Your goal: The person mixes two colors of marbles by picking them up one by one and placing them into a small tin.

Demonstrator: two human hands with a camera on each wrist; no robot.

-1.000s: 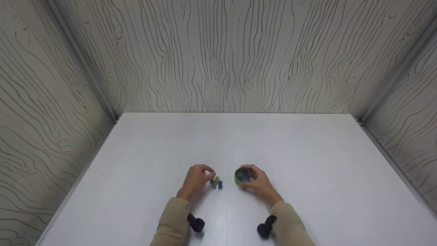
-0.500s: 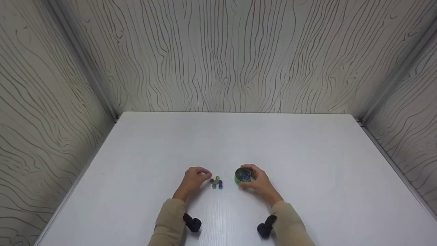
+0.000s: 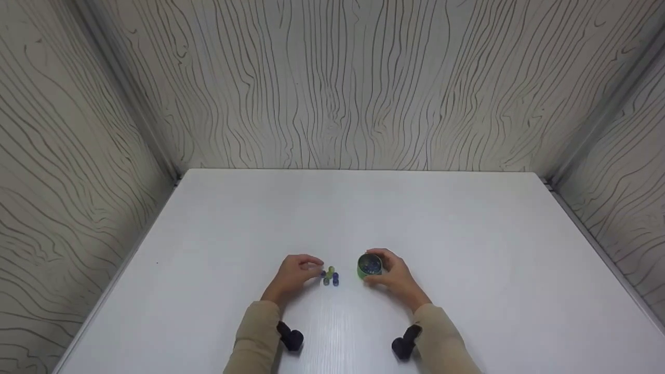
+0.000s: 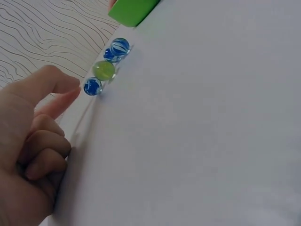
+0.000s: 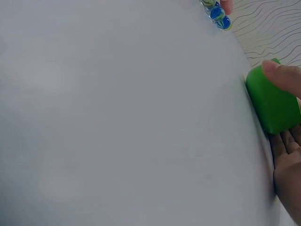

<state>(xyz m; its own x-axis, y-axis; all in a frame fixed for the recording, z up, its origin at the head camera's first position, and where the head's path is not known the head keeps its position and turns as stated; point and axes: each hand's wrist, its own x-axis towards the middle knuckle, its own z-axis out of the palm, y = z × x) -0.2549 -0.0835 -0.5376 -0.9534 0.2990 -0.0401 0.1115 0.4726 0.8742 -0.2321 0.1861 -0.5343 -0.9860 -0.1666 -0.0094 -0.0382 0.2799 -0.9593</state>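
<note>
In the head view my left hand (image 3: pixel 294 275) is beside a loose group of glass marbles (image 3: pixel 331 270), some blue and some yellow-green. Its thumb and index finger reach toward the nearest blue marble (image 4: pixel 92 86), fingertips right at its side, while the other fingers are curled toward the palm in the left wrist view. My right hand (image 3: pixel 393 275) grips a small green cup (image 5: pixel 270 103) around its side, thumb on the near wall. The cup stands on the table with its mouth up, and several blue-looking marbles (image 3: pixel 370 267) lie inside.
The white table (image 3: pixel 332 218) runs back to a wood-grain patterned wall (image 3: pixel 332 88). Similar panels rise at the left and right. Black wrist cameras (image 3: pixel 293 340) are strapped to both forearms, low over the table.
My left hand first drew back left from the marbles, then its thumb and index finger came in beside the leftmost blue marble. The right hand and cup stay nearly still.
</note>
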